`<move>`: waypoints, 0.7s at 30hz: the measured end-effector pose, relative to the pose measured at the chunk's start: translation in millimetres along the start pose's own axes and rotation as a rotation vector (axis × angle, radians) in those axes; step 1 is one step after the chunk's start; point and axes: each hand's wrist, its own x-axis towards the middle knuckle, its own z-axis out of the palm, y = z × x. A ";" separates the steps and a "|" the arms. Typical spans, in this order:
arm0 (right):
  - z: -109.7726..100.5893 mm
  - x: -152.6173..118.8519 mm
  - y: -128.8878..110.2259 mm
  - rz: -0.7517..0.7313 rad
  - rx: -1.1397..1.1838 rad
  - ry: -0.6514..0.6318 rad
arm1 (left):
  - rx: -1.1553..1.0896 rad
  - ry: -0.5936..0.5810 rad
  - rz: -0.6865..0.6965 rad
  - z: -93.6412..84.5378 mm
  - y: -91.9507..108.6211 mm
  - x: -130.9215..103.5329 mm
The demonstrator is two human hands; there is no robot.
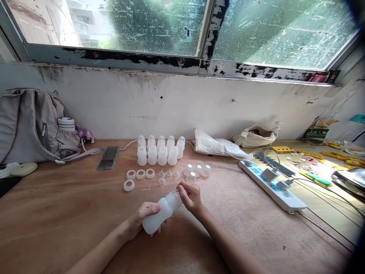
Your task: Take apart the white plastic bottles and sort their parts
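A frosted white baby bottle (159,215) is tilted above the table, its top pointing up and right. My left hand (145,215) is wrapped around its body. At the upper end, my right hand (190,196) has its fingers closed around the bottle's top, hiding most of that part. Beyond the hands lie white collar rings (129,185), clear teats (162,182) and clear round caps (204,173), each in a small group. Several open bottles (153,156) stand upright behind them, in front of a row of bottles with clear domed covers (161,141).
A white power strip (273,188) with chargers and cables lies to the right. Along the wall are a grey backpack (31,121), a white padded bag (216,144) and a cream pouch (256,136). A blurred dark phone-like object (108,157) lies left of the bottles.
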 end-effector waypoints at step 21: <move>-91.6 34.4 60.5 0.136 -0.293 0.080 | -0.202 0.101 -0.009 -11.1 7.4 -8.6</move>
